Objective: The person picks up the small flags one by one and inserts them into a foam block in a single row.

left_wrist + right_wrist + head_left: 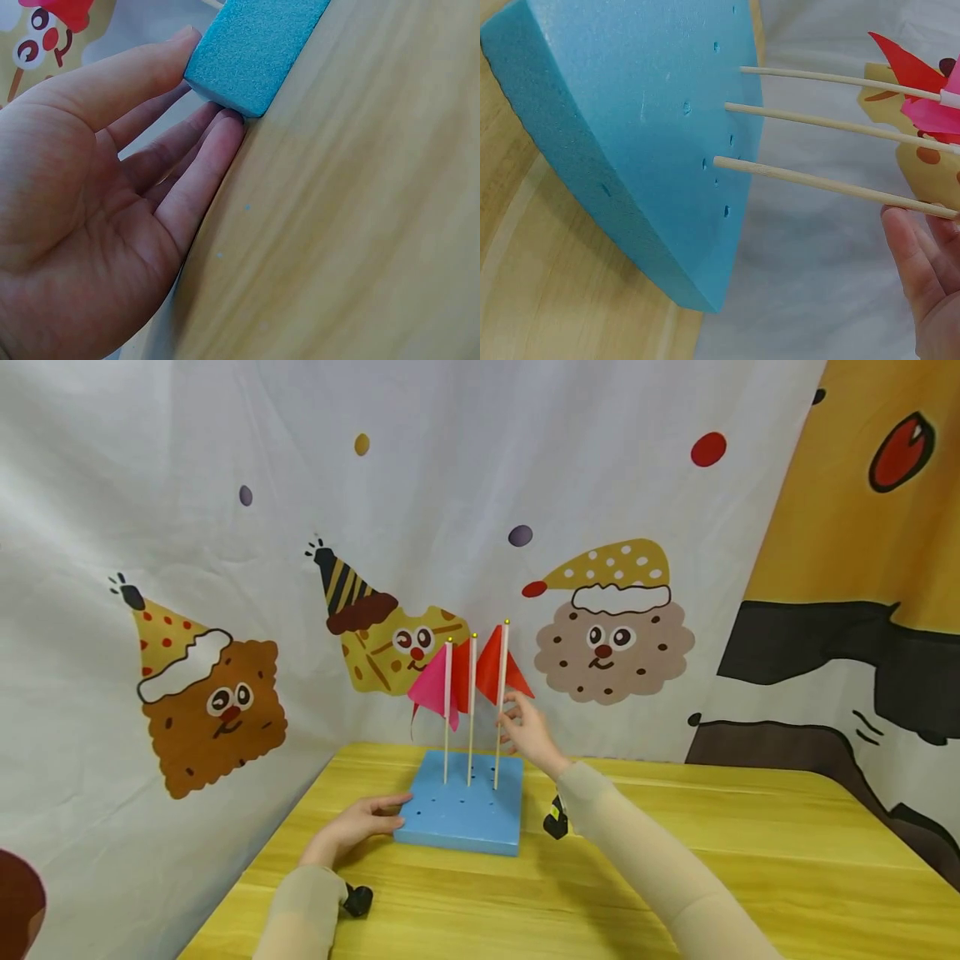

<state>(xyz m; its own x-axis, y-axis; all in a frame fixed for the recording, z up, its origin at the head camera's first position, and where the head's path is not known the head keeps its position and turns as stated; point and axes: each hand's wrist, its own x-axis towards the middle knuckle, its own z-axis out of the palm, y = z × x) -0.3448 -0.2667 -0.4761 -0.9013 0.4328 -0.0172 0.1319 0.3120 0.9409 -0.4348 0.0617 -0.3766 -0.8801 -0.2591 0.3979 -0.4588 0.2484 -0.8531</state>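
A blue foam block (480,827) with several small holes lies on the wooden table. Thumb and fingers of my left hand (352,827) hold the block's left edge near its front corner. Two sticks stand upright in the block, bearing a pink flag (431,687) and a red flag (462,677). Farther right, my right hand (528,732) pinches the wooden stick (802,177) of another red flag (490,667) below its cloth. That stick's blunt lower end shows against the block's top face; whether it sits in a hole I cannot tell.
A white curtain (435,410) printed with cartoon biscuits hangs behind the table (712,835) and along its left side. Black wrist devices, one on the left (358,901) and one on the right (556,820), sit at the sleeve cuffs.
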